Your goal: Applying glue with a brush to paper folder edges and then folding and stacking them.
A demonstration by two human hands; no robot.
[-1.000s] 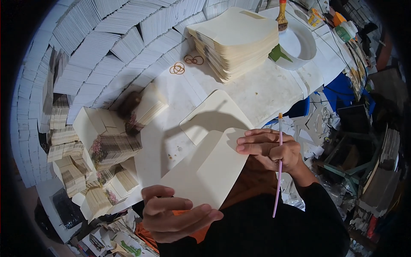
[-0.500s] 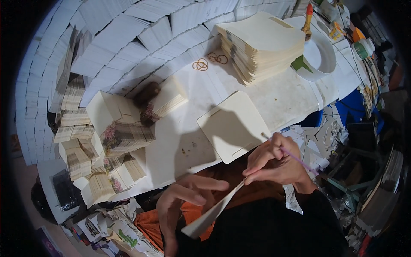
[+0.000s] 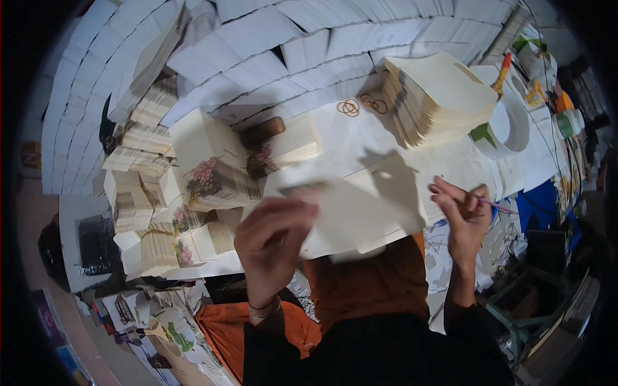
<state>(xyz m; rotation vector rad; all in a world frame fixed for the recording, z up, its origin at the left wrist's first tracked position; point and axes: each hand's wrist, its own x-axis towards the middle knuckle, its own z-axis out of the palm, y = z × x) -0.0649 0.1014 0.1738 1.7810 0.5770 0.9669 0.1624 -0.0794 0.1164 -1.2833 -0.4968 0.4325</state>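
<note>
My left hand (image 3: 273,241), blurred by motion, is over the table's near edge left of centre. Its fingers are closed on a cream folded card (image 3: 308,191) with a smeared grey and pink patch; the card's outline is hard to make out. My right hand (image 3: 465,219) is raised to the right, holding a thin purple stick (image 3: 497,206). Its thumb and forefinger reach forward with nothing visible between them. Cream card sheets (image 3: 354,212) lie on the table between my hands, shadowed by my right hand.
Folded cards with pink flowers (image 3: 225,183) stand in bundles on the left. A tall stack of cream sheets (image 3: 441,96) is at the far right, beside a white tape roll (image 3: 512,128) and red-handled brush (image 3: 502,74). Rubber bands (image 3: 348,107) lie near a wall of white paper blocks (image 3: 302,55).
My right hand has let go of the folded card and moved right and up, keeping the stick. My left hand has moved up over the table. The view has shifted.
</note>
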